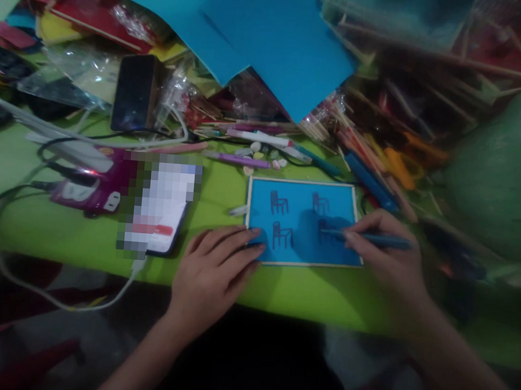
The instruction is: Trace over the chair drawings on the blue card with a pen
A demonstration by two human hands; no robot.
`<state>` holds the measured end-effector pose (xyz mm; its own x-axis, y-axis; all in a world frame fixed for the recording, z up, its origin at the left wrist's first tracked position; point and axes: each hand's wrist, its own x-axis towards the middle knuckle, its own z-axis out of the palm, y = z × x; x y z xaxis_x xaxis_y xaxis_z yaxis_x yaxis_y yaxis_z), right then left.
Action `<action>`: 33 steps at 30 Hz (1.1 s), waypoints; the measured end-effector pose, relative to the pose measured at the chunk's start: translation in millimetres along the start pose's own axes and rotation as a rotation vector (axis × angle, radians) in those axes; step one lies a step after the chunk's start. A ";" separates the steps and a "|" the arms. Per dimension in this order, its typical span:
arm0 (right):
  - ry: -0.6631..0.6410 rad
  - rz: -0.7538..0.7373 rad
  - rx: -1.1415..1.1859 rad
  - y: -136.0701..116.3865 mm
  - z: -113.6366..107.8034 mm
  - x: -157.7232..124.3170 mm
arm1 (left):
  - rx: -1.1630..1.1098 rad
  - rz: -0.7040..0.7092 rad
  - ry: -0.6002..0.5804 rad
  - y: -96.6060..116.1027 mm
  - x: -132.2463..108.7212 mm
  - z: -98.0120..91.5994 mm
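A small blue card with a pale stick frame around its edges lies flat on the green tabletop. Several dark chair drawings are marked on it. My left hand rests palm down, its fingers spread loosely over the card's lower left corner. Between the fingertips of my right hand is a slim blue marker. Its tip is at the lower right chair drawing, which lies partly in my hand's shadow.
Left of the card are a lit phone on a white cable and a purple power strip. Markers, scissors, a dark phone and large blue sheets crowd the back. A green round object stands at right.
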<state>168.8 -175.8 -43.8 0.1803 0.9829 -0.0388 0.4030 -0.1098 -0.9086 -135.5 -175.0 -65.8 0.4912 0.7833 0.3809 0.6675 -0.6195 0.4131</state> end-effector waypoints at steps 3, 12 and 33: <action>-0.008 -0.002 -0.010 0.4 -0.9 -0.5 | -0.003 0.003 -0.003 -0.9 -0.8 0.7; -0.007 0.030 -0.028 2.2 -2.3 -3.3 | -0.007 0.000 -0.007 -0.7 -0.3 0.6; 0.015 -0.021 -0.071 5.0 -1.0 -1.7 | -0.027 0.023 0.031 -1.8 0.0 2.7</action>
<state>171.5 -178.2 -47.8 0.1845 0.9827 -0.0128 0.4697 -0.0996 -0.8772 -135.2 -173.8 -68.8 0.4884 0.7673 0.4157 0.6409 -0.6386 0.4259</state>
